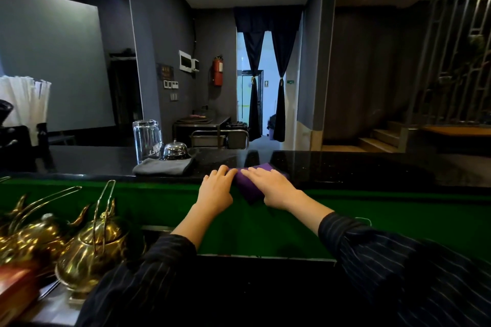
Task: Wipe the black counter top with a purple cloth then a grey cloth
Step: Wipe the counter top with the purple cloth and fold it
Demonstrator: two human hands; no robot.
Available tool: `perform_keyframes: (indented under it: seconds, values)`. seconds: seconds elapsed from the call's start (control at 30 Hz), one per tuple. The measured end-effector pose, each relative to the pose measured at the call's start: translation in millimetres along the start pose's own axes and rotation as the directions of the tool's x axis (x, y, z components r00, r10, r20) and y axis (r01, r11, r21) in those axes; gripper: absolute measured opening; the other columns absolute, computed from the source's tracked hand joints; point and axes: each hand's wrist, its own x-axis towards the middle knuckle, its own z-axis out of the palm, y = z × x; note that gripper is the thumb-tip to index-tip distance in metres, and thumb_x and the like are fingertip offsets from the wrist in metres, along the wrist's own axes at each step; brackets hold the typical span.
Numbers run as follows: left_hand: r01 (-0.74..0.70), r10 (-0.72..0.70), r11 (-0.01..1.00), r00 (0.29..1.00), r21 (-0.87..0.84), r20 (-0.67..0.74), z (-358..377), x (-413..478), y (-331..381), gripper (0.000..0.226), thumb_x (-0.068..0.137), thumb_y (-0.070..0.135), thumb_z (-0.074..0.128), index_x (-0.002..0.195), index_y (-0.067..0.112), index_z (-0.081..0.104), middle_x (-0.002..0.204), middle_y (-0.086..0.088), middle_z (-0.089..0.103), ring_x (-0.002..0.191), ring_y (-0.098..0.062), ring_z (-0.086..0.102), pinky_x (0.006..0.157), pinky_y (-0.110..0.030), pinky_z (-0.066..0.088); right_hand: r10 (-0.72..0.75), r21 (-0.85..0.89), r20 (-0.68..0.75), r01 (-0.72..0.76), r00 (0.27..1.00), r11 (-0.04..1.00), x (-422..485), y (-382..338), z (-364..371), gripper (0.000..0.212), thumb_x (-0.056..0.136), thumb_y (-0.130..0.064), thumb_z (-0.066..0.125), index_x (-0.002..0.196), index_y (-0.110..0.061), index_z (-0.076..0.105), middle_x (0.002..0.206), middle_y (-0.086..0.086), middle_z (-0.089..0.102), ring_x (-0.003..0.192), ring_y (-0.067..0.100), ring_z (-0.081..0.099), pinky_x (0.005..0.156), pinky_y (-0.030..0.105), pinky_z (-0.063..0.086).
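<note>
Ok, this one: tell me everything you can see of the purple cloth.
The folded purple fabric cloth looks soft and matte. It lies across the near edge of the glossy black counter top, its lower part drooping over the green front panel. The right hand lies flat on it; the left hand touches its left edge.

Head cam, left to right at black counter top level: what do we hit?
White straws → glass → bell → left hand → right hand. Grey cloth and purple cloth overlap these, so left out.
</note>
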Motion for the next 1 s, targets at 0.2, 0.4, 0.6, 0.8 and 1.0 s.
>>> perform_keyframes:
  seconds: [0.2, 0.4, 0.6, 0.8, 1.0]
  values:
    - [0.004, -0.030, 0.989, 0.985, -0.151, -0.170, 15, -23, 4, 0.069, 0.075, -0.001, 0.058, 0.138, 0.022, 0.041, 0.136, -0.011, 0.042, 0.118, -0.033, 0.048, 0.103, -0.040, 0.038, -0.031, -0.011, -0.140, 0.030, 0.990, 0.999, -23, -5, -7, 0.070, 0.087, -0.003, 0.054, 0.151, -0.017, 0.030, 0.149, 0.008, 0.044, 0.133, 0.026, 0.046, 0.103, 0.040, 0.042]
    - [-0.024, -0.064, 0.946, 0.964, -0.324, -0.259, 16, -41, 13, 0.032, 0.076, 0.007, 0.065, 0.107, 0.011, 0.061, 0.122, -0.009, 0.054, 0.109, -0.030, 0.053, 0.096, -0.042, 0.044, -0.047, 0.128, -0.100, 0.060, 0.994, 0.990, -46, -8, -40, 0.065, 0.085, 0.001, 0.048, 0.145, -0.024, 0.042, 0.129, 0.013, 0.062, 0.116, 0.033, 0.057, 0.089, 0.041, 0.045]
    - [0.132, -0.376, 0.575, 0.919, -0.807, -0.118, -14, -45, 35, 0.010, 0.081, 0.001, 0.057, 0.087, 0.008, 0.060, 0.078, -0.004, 0.060, 0.073, -0.017, 0.054, 0.062, -0.020, 0.043, -0.056, 0.179, -0.215, 0.096, 0.975, 0.979, -64, -19, -57, 0.061, 0.084, 0.004, 0.050, 0.139, -0.021, 0.045, 0.123, 0.009, 0.064, 0.107, 0.032, 0.062, 0.077, 0.041, 0.049]
    - [0.186, -0.428, 0.190, 0.899, -0.964, 0.090, -42, -51, 46, 0.011, 0.087, 0.021, 0.061, 0.079, 0.014, 0.058, 0.080, -0.010, 0.060, 0.078, -0.024, 0.057, 0.068, -0.038, 0.046, 0.034, 0.335, -0.328, 0.083, 0.944, 0.938, -75, -30, -57, 0.066, 0.085, -0.013, 0.065, 0.143, -0.017, 0.034, 0.138, 0.007, 0.049, 0.104, 0.034, 0.064, 0.082, 0.048, 0.055]
    - [0.218, -0.377, 0.309, 0.922, -0.926, 0.092, -61, -58, 45, 0.006, 0.087, 0.018, 0.064, 0.085, 0.013, 0.061, 0.081, -0.010, 0.063, 0.076, -0.024, 0.061, 0.058, -0.033, 0.051, 0.069, 0.290, -0.426, 0.064, 0.902, 0.955, -86, -52, -52, 0.045, 0.090, -0.014, 0.058, 0.132, -0.013, 0.044, 0.121, 0.010, 0.056, 0.095, 0.034, 0.066, 0.072, 0.044, 0.057]
